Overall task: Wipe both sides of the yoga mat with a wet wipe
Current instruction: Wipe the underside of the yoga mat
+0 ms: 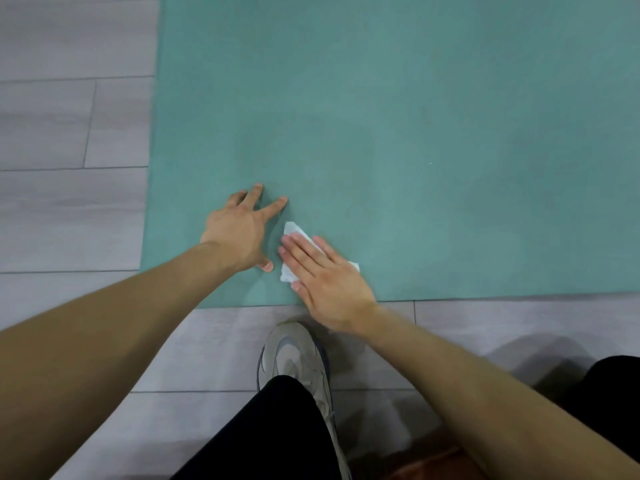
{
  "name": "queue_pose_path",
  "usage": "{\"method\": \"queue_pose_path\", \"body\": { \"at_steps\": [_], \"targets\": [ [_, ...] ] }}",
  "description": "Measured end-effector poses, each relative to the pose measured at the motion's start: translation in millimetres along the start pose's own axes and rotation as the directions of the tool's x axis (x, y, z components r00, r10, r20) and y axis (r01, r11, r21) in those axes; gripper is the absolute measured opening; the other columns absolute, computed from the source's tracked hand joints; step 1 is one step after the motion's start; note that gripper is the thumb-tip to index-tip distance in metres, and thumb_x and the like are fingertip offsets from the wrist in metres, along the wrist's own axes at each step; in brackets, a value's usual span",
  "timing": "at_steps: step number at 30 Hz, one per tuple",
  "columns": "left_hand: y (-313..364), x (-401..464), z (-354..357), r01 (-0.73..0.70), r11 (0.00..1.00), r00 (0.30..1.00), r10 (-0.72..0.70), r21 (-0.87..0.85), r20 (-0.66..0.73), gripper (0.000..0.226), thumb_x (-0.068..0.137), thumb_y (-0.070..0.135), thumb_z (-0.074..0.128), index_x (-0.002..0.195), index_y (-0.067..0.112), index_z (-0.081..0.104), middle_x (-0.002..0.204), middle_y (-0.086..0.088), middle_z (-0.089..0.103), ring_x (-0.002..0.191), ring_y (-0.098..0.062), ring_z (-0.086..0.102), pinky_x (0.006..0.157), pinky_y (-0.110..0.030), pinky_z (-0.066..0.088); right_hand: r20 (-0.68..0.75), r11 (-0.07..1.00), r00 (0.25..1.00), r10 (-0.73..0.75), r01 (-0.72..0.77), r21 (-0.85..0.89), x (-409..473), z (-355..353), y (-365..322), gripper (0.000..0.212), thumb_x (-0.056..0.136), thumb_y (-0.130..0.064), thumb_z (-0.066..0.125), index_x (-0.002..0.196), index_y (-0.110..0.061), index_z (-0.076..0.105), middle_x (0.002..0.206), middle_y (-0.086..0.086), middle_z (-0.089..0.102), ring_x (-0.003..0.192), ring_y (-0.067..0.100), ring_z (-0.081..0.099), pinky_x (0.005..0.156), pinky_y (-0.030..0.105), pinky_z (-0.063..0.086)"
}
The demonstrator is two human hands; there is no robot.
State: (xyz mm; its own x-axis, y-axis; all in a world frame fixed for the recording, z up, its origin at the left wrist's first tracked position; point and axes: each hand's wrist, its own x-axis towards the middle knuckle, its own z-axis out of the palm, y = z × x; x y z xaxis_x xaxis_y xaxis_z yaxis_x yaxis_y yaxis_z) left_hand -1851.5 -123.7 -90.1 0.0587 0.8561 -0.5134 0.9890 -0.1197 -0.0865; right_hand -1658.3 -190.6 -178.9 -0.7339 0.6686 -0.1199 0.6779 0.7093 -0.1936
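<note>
The mat (398, 133) takes most of the frame, a teal sheet lying flat from the upper left across to the right edge and down to about two thirds of the height. Only one corner region shows: its left edge runs down the left third of the frame and its near edge crosses just above the shoe. It carries on out of the top and right of the frame, so the long axis cannot be read for certain. The floor (69, 133), grey planks, fills the left strip and the lower part of the frame.

The shoe (294, 362) stands on the floor at lower centre, toe just short of the mat's near edge, with a dark trouser leg below it.

The left hand (239, 233) is spread on the mat near the lower left corner, fingers wide and fingertips planted, holding nothing; it looks to be steadying the sheet. The right hand (325, 275) lies just beside it to the right, fingers straight and flat, pressing the wipe (294, 233) onto the mat. The wipe is a small white crumpled sheet, showing above and on both sides of the fingers.

The right hand owns the wipe and sits at the near corner, so nearly all of the visible surface lies up and to the right of it. The likely stroke runs away from the body and rightward.
</note>
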Motion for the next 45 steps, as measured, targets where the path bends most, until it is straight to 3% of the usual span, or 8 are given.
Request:
{"method": "queue_pose_path", "body": {
  "at_steps": [3, 8, 14, 20, 27, 32, 36, 45],
  "targets": [
    [-2, -1, 3, 0.003, 1.000, 1.000, -0.003, -0.016, 0.005, 0.138, 0.063, 0.066, 0.093, 0.163, 0.056, -0.002, 0.177, 0.005, -0.002, 0.162, -0.025, 0.012, 0.112, -0.049, 0.046, 0.014, 0.995, 0.999, -0.030, 0.031, -0.090, -2, -9, 62, 0.061, 0.111, -0.040, 0.025, 0.168, -0.022, 0.014, 0.176, 0.003, 0.009, 0.163, 0.019, 0.000, 0.131, 0.048, 0.007],
    [-1, 1, -1, -0.002, 1.000, 1.000, 0.002, -0.014, -0.005, 0.141, 0.055, 0.067, 0.095, 0.163, 0.056, 0.004, 0.175, 0.006, 0.008, 0.157, -0.026, 0.020, 0.106, -0.048, 0.050, -0.113, 0.807, 0.799, 0.590, -0.588, 0.057, 7, -37, 115, 0.064, 0.111, -0.039, 0.020, 0.167, -0.011, 0.013, 0.176, 0.009, 0.004, 0.163, 0.025, 0.002, 0.131, 0.047, 0.005],
    [-5, 19, -18, -0.009, 1.000, 0.999, 0.008, -0.018, -0.052, 0.119, 0.059, 0.065, 0.094, 0.158, 0.042, 0.033, 0.145, 0.005, 0.046, 0.130, -0.028, 0.048, 0.095, -0.043, 0.055, 0.056, 0.968, 0.971, -0.232, 0.236, -0.085, 4, -17, 39, 0.062, 0.112, -0.040, 0.025, 0.168, -0.019, 0.006, 0.176, 0.002, 0.001, 0.162, 0.018, -0.003, 0.132, 0.045, 0.002],
    [-12, 49, -38, 0.022, 0.994, 0.999, -0.026, -0.107, -0.036, 0.096, 0.075, 0.058, 0.088, 0.155, 0.035, 0.039, 0.139, -0.003, 0.050, 0.130, -0.031, 0.053, 0.100, -0.049, 0.053, -0.170, 0.782, 0.766, 0.620, -0.622, 0.051, 62, -43, 156, 0.066, 0.108, -0.036, 0.022, 0.165, -0.003, 0.019, 0.174, 0.013, 0.014, 0.162, 0.028, 0.011, 0.131, 0.049, 0.010],
    [-7, 105, -63, 0.037, 0.995, 0.999, -0.033, -0.098, 0.034, 0.153, 0.045, 0.054, 0.104, 0.167, 0.038, 0.013, 0.171, -0.010, 0.017, 0.156, -0.036, 0.024, 0.120, -0.054, 0.040, -0.010, 0.997, 0.999, -0.048, 0.047, -0.064, 58, -28, 86, 0.064, 0.110, -0.037, 0.030, 0.168, -0.015, 0.016, 0.175, 0.003, 0.012, 0.163, 0.019, 0.003, 0.132, 0.045, 0.004],
    [-5, 110, -67, 0.056, 0.997, 0.998, -0.055, -0.044, 0.035, 0.158, 0.045, 0.059, 0.102, 0.167, 0.042, 0.003, 0.176, -0.007, 0.006, 0.160, -0.034, 0.019, 0.119, -0.050, 0.040, -0.089, 0.873, 0.870, 0.486, -0.488, -0.007, 100, -54, 192, 0.066, 0.106, -0.038, 0.017, 0.167, -0.013, 0.017, 0.175, 0.002, 0.014, 0.162, 0.021, 0.005, 0.132, 0.046, 0.004],
    [-4, 111, -68, 0.063, 0.998, 0.998, -0.063, -0.014, 0.024, 0.161, 0.044, 0.061, 0.102, 0.167, 0.042, 0.001, 0.176, -0.006, 0.006, 0.160, -0.033, 0.018, 0.115, -0.051, 0.043, -0.157, 0.873, 0.864, 0.478, -0.447, 0.198, 99, -53, 138, 0.071, 0.106, -0.043, 0.039, 0.164, -0.006, 0.025, 0.173, 0.008, 0.023, 0.161, 0.021, 0.014, 0.132, 0.041, 0.010],
    [-3, 112, -69, 0.050, 0.999, 0.998, -0.051, 0.013, 0.027, 0.163, 0.041, 0.062, 0.102, 0.167, 0.042, -0.001, 0.176, -0.007, 0.006, 0.160, -0.035, 0.020, 0.113, -0.051, 0.045, -0.004, 0.592, 0.731, 0.682, -0.550, 0.589, 71, -97, 126, 0.022, 0.097, -0.024, 0.063, 0.080, -0.011, 0.062, 0.069, 0.003, 0.059, 0.070, 0.030, 0.057, 0.068, 0.045, 0.049]
  ]
}}
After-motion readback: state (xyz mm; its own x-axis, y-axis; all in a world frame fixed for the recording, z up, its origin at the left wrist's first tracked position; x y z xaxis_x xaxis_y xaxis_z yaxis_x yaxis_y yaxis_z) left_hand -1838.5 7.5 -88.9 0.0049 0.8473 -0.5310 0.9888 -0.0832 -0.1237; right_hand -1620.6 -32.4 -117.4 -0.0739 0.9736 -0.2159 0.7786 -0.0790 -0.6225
